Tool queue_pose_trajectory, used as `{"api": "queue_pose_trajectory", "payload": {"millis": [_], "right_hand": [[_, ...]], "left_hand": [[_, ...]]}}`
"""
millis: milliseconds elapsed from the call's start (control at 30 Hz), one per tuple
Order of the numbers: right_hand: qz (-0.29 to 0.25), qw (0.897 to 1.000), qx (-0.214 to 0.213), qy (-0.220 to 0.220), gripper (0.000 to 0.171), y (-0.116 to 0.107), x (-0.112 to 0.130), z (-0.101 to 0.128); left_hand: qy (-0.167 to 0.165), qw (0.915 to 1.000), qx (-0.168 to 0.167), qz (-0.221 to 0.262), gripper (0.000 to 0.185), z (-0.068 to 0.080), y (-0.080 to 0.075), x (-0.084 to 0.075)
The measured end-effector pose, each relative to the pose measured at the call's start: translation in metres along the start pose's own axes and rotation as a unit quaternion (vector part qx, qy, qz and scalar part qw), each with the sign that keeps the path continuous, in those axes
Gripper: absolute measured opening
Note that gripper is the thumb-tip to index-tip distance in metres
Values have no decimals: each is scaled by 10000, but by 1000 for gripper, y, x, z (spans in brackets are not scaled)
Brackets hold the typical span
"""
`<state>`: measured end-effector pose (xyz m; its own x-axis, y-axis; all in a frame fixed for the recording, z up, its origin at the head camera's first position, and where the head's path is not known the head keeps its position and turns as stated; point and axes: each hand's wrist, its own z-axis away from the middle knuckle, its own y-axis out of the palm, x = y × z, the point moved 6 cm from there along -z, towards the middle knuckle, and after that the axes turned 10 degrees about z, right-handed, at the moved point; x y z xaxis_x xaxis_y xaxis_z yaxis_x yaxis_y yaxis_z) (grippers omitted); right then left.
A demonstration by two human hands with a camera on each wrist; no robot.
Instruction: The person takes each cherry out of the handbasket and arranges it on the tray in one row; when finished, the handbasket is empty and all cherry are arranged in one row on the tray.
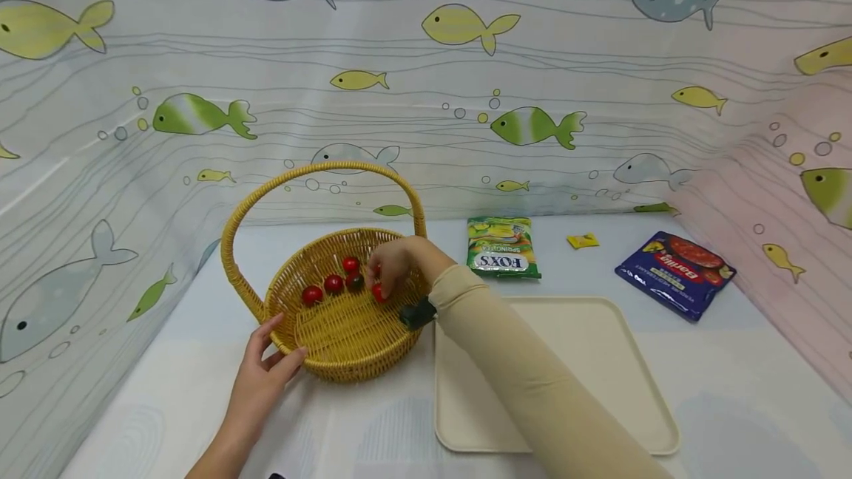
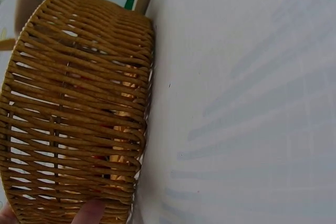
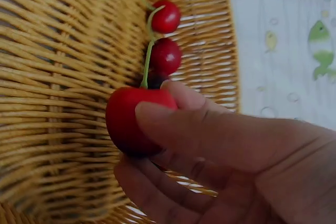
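The yellow wicker basket (image 1: 346, 331) has a tall arched handle and stands left of centre in the head view. At its near left rim, my left hand (image 1: 256, 383) holds the edge; in the left wrist view a fingertip (image 2: 90, 212) lies against the woven outer wall. My right hand (image 1: 394, 265) is inside the basket, pinching a large red cherry (image 3: 131, 121) between thumb and fingers, its green stem upward. Several more cherries (image 1: 312, 295) lie along the basket's far side, one of them very dark. Other cherries (image 3: 166, 16) with stems show beyond the held one.
A beige tray (image 1: 599, 361) lies right of the basket, partly under the right forearm. Behind it are a green Fox's candy bag (image 1: 502, 246), a small yellow wrapped packet (image 1: 582, 241) and a blue Barilla pouch (image 1: 675, 276). A fish-patterned curtain (image 1: 413, 94) closes off the back.
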<state>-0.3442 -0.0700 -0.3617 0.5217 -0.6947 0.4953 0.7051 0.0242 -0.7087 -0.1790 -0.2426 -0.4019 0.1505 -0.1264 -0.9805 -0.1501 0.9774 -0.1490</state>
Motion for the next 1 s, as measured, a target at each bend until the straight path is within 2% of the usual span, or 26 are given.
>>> {"api": "queue_pose_trajectory", "payload": {"millis": [133,267,567,800,1000], "right_hand": [[-539,9981,-77,-304,24,-5,9,13],[-731,9942,-390,-690,23,-9,19,29],[-664,9792,-1140,-1543,24,-6,30,68],[-485,9695,-1851,-1531,23,1,21,94],[-927,9605,-2206,-1419,19,12,12,116]], "left_hand": [[-25,10000,29,35,73,-2,1,0],[-41,10000,30,55,72,-2,2,0],[-111,9999,0,-25,74,0,2,0],[-76,10000,25,25,74,-2,2,0],[-14,10000,66,64,74,-2,2,0]]}}
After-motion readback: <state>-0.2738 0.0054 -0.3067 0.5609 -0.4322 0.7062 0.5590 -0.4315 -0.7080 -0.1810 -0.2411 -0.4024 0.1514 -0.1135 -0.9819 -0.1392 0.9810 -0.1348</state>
